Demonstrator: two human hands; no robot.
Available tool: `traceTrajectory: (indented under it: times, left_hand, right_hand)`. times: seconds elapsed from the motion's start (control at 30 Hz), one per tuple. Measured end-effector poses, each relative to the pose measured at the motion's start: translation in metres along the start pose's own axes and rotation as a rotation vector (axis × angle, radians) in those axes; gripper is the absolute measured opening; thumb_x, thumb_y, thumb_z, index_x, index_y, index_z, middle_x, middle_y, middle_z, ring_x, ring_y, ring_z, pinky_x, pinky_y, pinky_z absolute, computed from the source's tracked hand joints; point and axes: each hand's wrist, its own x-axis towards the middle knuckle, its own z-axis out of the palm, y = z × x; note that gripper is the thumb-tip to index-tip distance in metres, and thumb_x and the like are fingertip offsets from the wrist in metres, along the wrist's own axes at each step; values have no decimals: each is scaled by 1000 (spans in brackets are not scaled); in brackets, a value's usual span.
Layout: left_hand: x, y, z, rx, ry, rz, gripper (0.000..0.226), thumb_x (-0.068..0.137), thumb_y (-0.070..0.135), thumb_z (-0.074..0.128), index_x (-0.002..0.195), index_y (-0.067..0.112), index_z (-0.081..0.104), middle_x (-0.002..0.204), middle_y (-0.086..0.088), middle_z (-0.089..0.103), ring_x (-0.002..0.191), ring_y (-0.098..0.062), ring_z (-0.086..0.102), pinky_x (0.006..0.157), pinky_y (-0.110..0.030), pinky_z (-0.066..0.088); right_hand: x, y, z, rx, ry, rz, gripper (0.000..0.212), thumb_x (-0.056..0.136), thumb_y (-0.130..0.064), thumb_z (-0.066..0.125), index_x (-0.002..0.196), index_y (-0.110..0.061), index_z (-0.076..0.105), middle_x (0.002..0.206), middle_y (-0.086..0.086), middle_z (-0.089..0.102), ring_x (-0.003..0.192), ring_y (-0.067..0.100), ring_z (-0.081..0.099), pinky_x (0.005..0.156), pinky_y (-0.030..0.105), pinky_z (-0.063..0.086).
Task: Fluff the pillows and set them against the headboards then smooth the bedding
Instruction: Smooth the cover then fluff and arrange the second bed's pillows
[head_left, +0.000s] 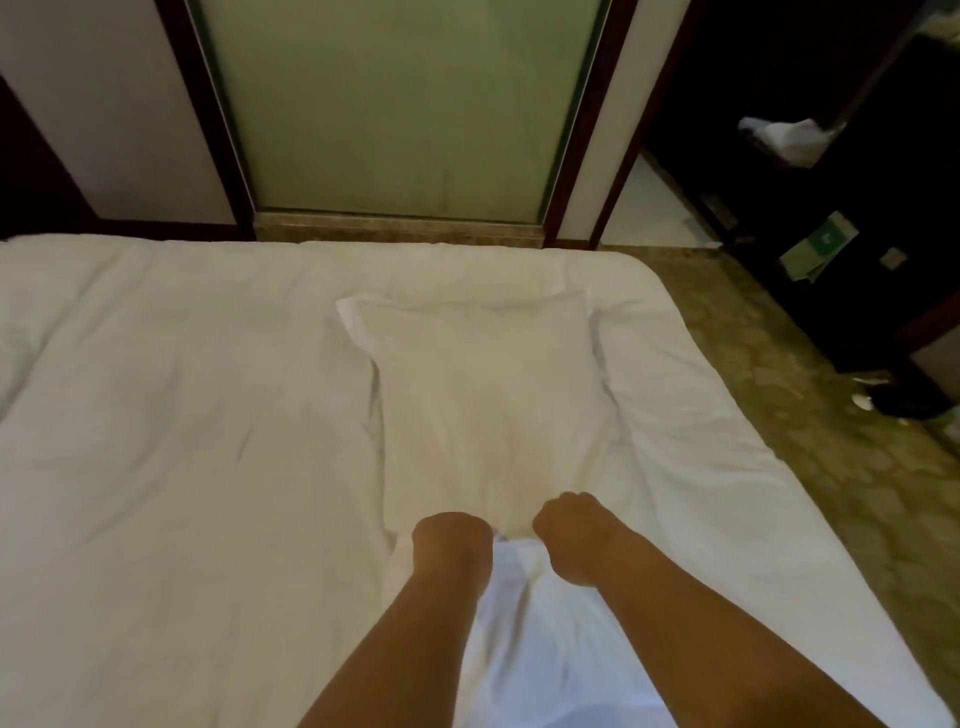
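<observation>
A white pillow (478, 384) lies lengthwise on the white duvet (182, 415) of the bed, its far corners pointing at the wall. My left hand (451, 545) and my right hand (574, 540) are side by side at its near end. Both are curled into fists that grip the pillow's near edge. A bunched strip of the pillowcase (524, 597) shows between my forearms. No headboard is in view.
A frosted glass panel (395, 104) in a dark frame stands beyond the bed's far edge. Patterned floor (831, 415) runs along the bed's right side. Dark furniture (831, 208) with white cloth and green papers stands at the right.
</observation>
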Motion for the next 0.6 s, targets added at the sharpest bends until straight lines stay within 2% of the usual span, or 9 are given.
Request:
traceTrajectory:
  times: [0.13, 0.33, 0.47, 0.6]
  left_hand:
    - [-53, 2, 8, 11, 68, 22, 30, 96, 24, 50, 124, 26, 62, 125, 4, 63, 117, -20, 59, 94, -30, 45]
    - [-157, 9, 41, -19, -106, 56, 39, 101, 39, 43, 135, 23, 53, 141, 3, 51, 132, -18, 45, 110, -34, 37]
    - [-238, 14, 70, -52, -99, 32, 42, 100, 41, 42, 135, 21, 54, 143, 1, 49, 134, -19, 43, 112, -31, 33]
    - [-297, 29, 90, -13, -166, 24, 42, 99, 41, 42, 129, 18, 59, 134, -4, 57, 125, -24, 52, 104, -35, 41]
  right_hand:
    - [-58, -18, -11, 63, 8, 1, 28, 90, 3, 42, 108, -3, 62, 116, 13, 61, 109, 31, 58, 92, 35, 43]
    - [-150, -72, 20, 129, -105, -58, 24, 94, -3, 45, 109, 0, 64, 115, 14, 64, 104, 32, 62, 86, 36, 49]
    - [-203, -118, 42, 133, -121, -126, 22, 93, -2, 47, 107, 2, 64, 114, 16, 63, 101, 32, 61, 79, 35, 46]
    - [-246, -146, 64, 148, -135, -179, 19, 91, -1, 47, 98, -1, 65, 93, 10, 54, 82, 24, 50, 72, 31, 40]
